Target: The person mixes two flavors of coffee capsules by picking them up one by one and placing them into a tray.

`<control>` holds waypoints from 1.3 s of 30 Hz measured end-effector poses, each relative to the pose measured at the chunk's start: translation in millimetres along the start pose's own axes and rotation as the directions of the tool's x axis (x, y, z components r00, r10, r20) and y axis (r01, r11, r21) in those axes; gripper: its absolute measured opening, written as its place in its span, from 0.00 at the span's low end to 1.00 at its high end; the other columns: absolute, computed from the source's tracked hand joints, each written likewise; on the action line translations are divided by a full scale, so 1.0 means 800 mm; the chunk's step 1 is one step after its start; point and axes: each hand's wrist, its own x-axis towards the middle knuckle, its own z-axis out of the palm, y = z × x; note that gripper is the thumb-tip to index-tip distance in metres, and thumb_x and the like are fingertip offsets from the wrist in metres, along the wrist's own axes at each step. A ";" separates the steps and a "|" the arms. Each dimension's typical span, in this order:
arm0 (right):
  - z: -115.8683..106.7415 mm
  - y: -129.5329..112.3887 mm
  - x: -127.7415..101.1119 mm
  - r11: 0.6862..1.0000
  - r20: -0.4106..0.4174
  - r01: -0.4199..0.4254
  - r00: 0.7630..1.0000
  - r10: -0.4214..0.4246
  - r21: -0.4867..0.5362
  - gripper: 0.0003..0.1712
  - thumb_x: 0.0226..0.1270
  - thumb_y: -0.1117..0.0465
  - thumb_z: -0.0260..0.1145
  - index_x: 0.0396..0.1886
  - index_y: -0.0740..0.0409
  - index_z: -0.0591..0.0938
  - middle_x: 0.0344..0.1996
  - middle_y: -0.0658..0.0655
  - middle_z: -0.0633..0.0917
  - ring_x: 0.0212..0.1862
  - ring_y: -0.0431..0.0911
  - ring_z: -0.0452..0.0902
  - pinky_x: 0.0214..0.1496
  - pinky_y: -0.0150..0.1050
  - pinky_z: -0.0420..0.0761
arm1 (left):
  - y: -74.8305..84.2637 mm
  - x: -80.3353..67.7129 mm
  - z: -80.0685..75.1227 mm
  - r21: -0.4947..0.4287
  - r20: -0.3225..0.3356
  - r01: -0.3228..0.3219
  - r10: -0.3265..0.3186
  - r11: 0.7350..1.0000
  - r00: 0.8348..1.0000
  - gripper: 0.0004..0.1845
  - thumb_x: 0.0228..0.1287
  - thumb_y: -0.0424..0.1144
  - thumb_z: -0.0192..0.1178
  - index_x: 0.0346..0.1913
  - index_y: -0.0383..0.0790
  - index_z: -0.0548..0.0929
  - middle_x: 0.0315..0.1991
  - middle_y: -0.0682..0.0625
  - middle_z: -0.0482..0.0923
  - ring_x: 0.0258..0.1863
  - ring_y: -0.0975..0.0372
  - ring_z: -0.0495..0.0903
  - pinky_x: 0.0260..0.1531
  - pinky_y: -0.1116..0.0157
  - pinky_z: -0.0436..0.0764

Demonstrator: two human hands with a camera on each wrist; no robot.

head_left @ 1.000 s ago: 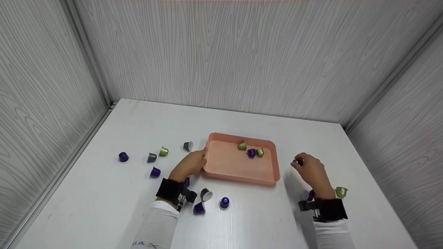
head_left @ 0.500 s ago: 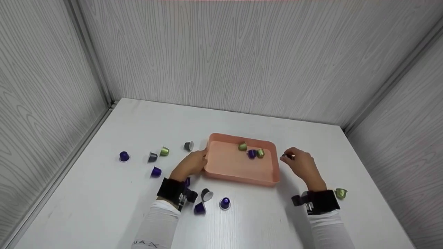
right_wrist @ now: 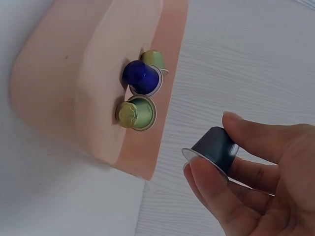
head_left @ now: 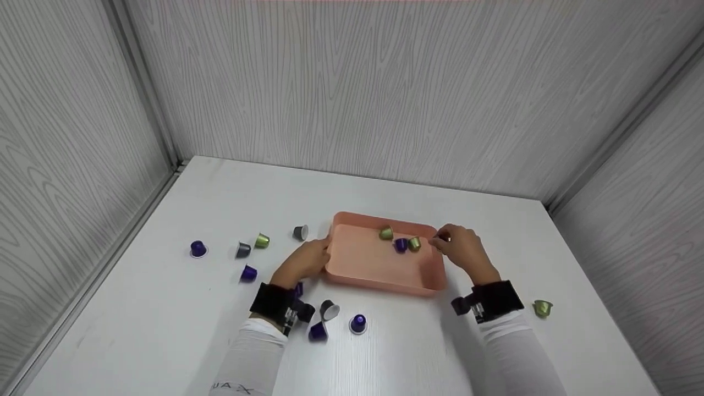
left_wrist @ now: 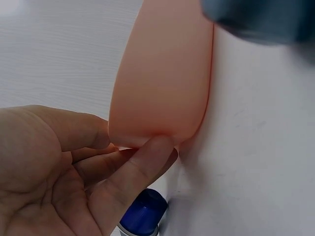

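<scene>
tray: one pink tray (head_left: 374,264) on white surface (head_left: 165,308)
capsules in tray: three; two green (right_wrist: 136,112), one purple (right_wrist: 142,77)
capsules on surface: nine seen in head view; four purple, three grey, two green
right hand (head_left: 465,250): thumb and fingers pinch one dark grey capsule (right_wrist: 215,149); just above tray's right rim
left hand (head_left: 302,263): thumb and fingers grip tray's left edge

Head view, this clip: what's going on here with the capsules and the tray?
A person is handling coffee capsules around a pink tray on a white table. The right hand pinches a dark grey capsule beside the tray's right rim. The left hand grips the tray's left edge. Three capsules, two green and one purple capsule, lie in the tray; the rest are scattered on the table.
</scene>
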 end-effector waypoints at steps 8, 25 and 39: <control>0.010 -0.009 0.019 0.999 0.088 -0.043 0.995 0.044 -0.024 0.14 0.69 0.53 0.65 0.39 0.61 0.85 0.28 0.54 0.85 0.29 0.45 0.80 0.33 0.44 0.78 | 0.003 -0.001 -0.001 0.045 -0.007 -0.022 0.022 0.999 1.000 0.26 0.68 0.30 0.49 0.68 0.28 0.68 0.54 0.35 0.78 0.52 0.49 0.77 0.58 0.51 0.72; 0.045 -0.015 0.033 0.984 0.198 -0.093 0.973 0.122 -0.152 0.18 0.60 0.63 0.66 0.13 0.54 0.72 0.12 0.48 0.69 0.19 0.43 0.64 0.24 0.37 0.65 | -0.001 0.001 0.002 0.001 -0.012 0.004 -0.004 1.000 1.000 0.26 0.67 0.31 0.48 0.68 0.31 0.69 0.56 0.36 0.78 0.51 0.50 0.77 0.58 0.51 0.72; 0.042 -0.012 0.031 0.978 0.121 -0.080 0.987 0.105 -0.195 0.13 0.65 0.59 0.67 0.42 0.66 0.82 0.36 0.61 0.84 0.38 0.54 0.79 0.41 0.51 0.78 | 0.000 0.001 -0.001 0.020 0.004 -0.001 0.001 1.000 1.000 0.26 0.68 0.30 0.48 0.69 0.30 0.68 0.50 0.37 0.80 0.41 0.50 0.76 0.50 0.52 0.75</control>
